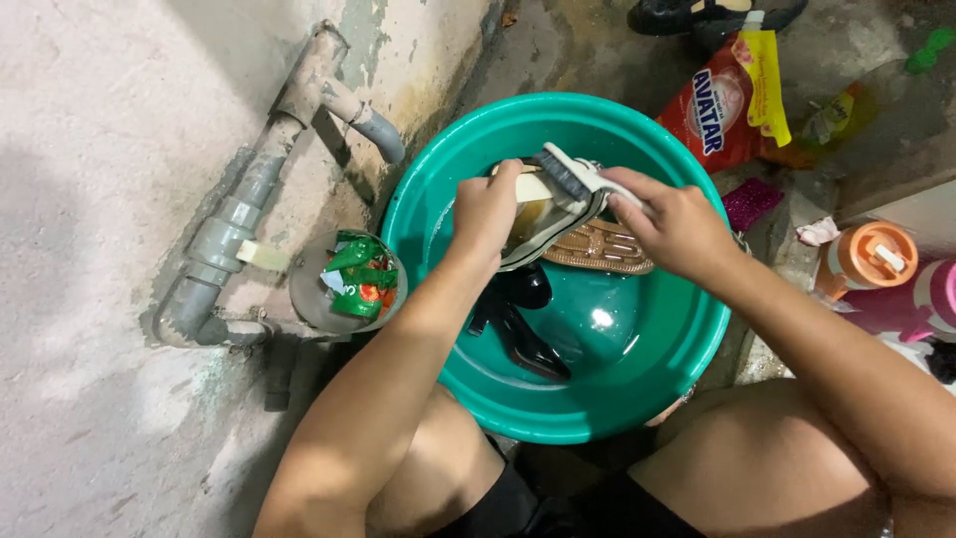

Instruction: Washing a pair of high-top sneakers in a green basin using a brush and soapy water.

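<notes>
A large teal plastic basin (647, 379) sits on the floor between my knees. My left hand (486, 211) grips a cream and dark shoe (538, 224) held over the basin. My right hand (672, 224) holds a white scrub brush (573, 174) with dark bristles pressed on the shoe's upper edge. Under the shoe lies a tan woven sandal (602, 249). A black high-heeled shoe (523, 334) rests in the basin's water.
Grey pipes (234, 224) run along the wall at left. A small bowl (304, 294) with green and red sachets stands beside the basin. A red detergent bag (722, 105), an orange-lidded bottle (866, 259) and a pink container (911, 304) lie at right. Black footwear (712, 15) is at top.
</notes>
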